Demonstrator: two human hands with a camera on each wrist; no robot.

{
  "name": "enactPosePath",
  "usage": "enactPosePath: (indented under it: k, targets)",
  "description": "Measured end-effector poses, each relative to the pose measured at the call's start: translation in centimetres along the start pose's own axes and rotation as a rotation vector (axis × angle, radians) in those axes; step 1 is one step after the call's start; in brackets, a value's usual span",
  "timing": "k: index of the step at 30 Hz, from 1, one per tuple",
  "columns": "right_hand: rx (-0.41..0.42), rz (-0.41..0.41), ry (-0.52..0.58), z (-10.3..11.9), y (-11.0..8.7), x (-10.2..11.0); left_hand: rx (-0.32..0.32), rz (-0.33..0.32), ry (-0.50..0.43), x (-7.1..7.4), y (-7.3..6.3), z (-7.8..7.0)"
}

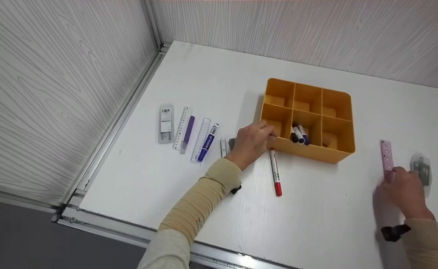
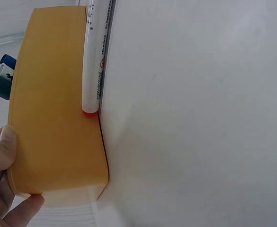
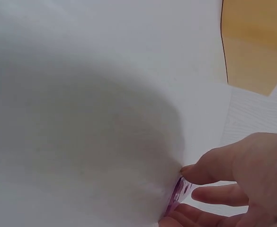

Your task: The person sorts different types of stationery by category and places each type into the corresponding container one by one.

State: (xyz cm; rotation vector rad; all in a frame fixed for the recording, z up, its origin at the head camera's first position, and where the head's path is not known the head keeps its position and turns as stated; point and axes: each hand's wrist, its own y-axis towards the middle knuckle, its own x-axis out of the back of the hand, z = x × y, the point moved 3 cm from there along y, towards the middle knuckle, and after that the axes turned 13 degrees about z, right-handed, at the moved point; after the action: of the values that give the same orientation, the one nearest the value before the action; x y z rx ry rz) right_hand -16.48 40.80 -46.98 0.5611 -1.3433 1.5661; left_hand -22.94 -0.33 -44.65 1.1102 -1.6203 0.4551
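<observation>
My left hand grips the near left corner of an orange-yellow divided desk organizer, its thumb over the rim. Several capped markers stand in the organizer's front middle compartment. A white marker with a red cap lies on the table against the organizer's front wall, right of my left hand. Farther right, my right hand pinches the near end of a pink ruler between thumb and fingers. That ruler lies close to the tabletop, and in the right wrist view the fingers partly cover it.
A clear case lies just right of my right hand. To the left are another clear case, two clear rulers, a purple pen and a blue-purple marker. Patterned panels stand behind and left of the white table.
</observation>
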Motion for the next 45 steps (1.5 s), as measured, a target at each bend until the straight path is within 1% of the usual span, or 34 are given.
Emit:
enactPosePath:
  k: [8, 14, 21, 24, 29, 32, 35, 40, 45]
  targets:
    - [-0.023, 0.028, 0.044, -0.3, 0.0, 0.2, 0.002, 0.013, -0.018, -0.2, 0.0, 0.0]
    - [-0.017, 0.010, 0.063, -0.2, 0.0, 0.2, -0.006, 0.000, -0.030, -0.2, 0.0, 0.1]
    - [0.059, -0.099, 0.072, 0.1, -0.2, 0.5, -0.022, -0.040, -0.002, -0.1, 0.0, 0.1]
    - [0.070, -0.108, 0.081, 0.4, -0.2, 0.8, -0.028, -0.052, -0.002, -0.1, 0.0, 0.1]
    - [0.084, -0.140, 0.088, 1.2, -0.4, 1.1, -0.024, -0.044, -0.002, -0.2, 0.1, 0.1]
    - [0.087, -0.140, 0.110, 1.7, -0.6, 1.3, -0.019, -0.039, -0.008, -0.2, 0.1, 0.1]
    - [0.112, -0.166, 0.122, 2.2, -0.8, 1.5, -0.013, -0.035, -0.001, -0.2, 0.0, 0.2]
    - [0.163, -0.241, 0.089, 3.5, -1.2, 2.1, -0.003, -0.025, 0.015, -0.2, 0.1, 0.1]
    - [0.178, -0.263, 0.078, 4.9, -1.5, 2.6, -0.009, -0.038, 0.014, -0.2, 0.1, 0.1]
